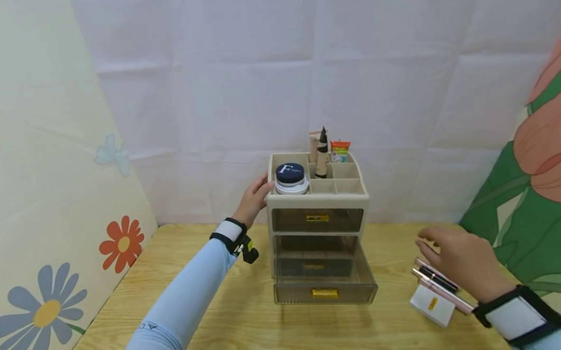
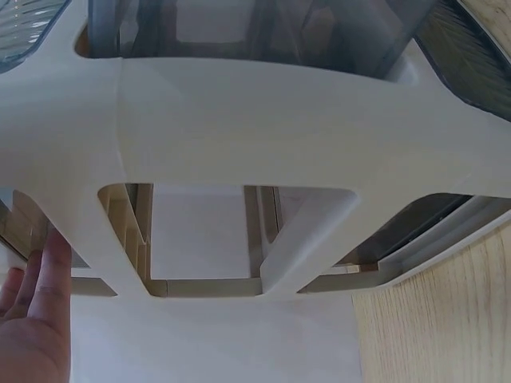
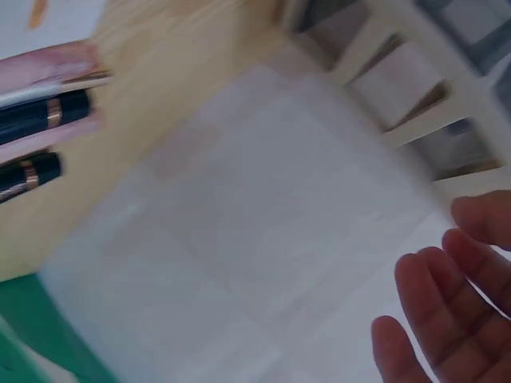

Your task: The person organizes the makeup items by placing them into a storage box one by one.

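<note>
A cream cosmetics organizer (image 1: 317, 198) stands at the back of the table, its lower smoky drawer (image 1: 326, 293) pulled out and its upper drawer (image 1: 342, 220) closed. My left hand (image 1: 254, 198) rests against the organizer's left side near the top, and in the left wrist view its extended fingers (image 2: 54, 267) lie along the side frame. To the right, my right hand (image 1: 466, 260) hovers over several slim cosmetic tubes (image 1: 441, 288) and a white box (image 1: 432, 305). Its fingers (image 3: 431, 303) are loosely bent with nothing between them in the right wrist view.
On the organizer's top sit a dark-lidded jar (image 1: 290, 173) on a white round case (image 1: 292, 186), a beige pointed-cap tube (image 1: 321, 162) and an orange-and-green tube (image 1: 340, 150). A white cloth backdrop (image 1: 211, 120) hangs behind the table (image 1: 231, 331); flowered panels (image 1: 45, 235) flank it.
</note>
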Demonstrator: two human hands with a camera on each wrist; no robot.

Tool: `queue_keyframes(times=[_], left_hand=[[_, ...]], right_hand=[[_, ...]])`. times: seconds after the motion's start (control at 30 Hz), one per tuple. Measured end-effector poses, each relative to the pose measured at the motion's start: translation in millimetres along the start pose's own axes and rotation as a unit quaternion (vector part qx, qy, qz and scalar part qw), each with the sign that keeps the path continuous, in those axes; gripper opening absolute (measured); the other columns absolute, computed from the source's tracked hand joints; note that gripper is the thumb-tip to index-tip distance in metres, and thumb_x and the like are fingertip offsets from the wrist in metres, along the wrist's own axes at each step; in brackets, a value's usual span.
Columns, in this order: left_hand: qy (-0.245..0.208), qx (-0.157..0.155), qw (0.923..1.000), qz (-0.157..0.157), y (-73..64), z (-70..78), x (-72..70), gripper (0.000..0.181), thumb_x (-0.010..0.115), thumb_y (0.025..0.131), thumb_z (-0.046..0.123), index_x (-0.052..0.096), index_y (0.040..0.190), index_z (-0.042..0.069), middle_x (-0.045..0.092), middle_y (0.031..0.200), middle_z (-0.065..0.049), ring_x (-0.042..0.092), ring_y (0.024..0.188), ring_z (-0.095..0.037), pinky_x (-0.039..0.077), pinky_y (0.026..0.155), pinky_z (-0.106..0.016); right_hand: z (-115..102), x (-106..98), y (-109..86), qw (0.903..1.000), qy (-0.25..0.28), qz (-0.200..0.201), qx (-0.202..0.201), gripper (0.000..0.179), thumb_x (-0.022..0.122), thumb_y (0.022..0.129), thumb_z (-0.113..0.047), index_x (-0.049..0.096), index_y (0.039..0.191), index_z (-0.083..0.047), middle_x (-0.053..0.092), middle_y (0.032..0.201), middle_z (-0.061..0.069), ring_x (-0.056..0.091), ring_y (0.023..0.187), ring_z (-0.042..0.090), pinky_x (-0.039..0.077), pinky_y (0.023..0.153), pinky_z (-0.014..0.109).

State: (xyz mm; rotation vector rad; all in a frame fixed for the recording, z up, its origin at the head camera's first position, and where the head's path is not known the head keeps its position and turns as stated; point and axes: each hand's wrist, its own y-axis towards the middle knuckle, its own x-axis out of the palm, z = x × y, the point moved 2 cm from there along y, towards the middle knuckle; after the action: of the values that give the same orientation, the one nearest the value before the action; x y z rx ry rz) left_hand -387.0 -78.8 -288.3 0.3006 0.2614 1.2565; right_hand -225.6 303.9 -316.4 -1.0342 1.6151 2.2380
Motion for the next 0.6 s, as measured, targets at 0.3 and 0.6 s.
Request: queue_keyframes(times=[0.3,0.6], left_hand=[[0.003,0.002,1.0,-0.007,-2.0,0.5,-2.3,0.058,0.046,0.1,0.024,0.028,0.153,0.007,0.034,0.154,-0.012,0.041,0.133,-0.03,0.041,0.103,-0.048],[0.012,0.012,0.9998,-0.004,-2.6,2.8,-3.8,0.059,0.046,0.1,0.026,0.029,0.153,0.008,0.033,0.154,-0.011,0.04,0.134,-0.03,0.041,0.103,-0.05]], right_hand=[[68.5,38.9,-28.6,0.9497,0.046,-0.258,0.172,0.02,0.073,0.082,-0.009,0.069,0.096,0.004,0.066,0.081,0.013,0.062,0.067,0.026,0.051,0.053,0.044],[105.9,73.8,-51.7,0.9138,0.096,-0.334,0.209,0.023,0.067,0.085,-0.003,0.064,0.099,0.016,0.064,0.086,0.024,0.062,0.078,0.037,0.051,0.064,0.051]])
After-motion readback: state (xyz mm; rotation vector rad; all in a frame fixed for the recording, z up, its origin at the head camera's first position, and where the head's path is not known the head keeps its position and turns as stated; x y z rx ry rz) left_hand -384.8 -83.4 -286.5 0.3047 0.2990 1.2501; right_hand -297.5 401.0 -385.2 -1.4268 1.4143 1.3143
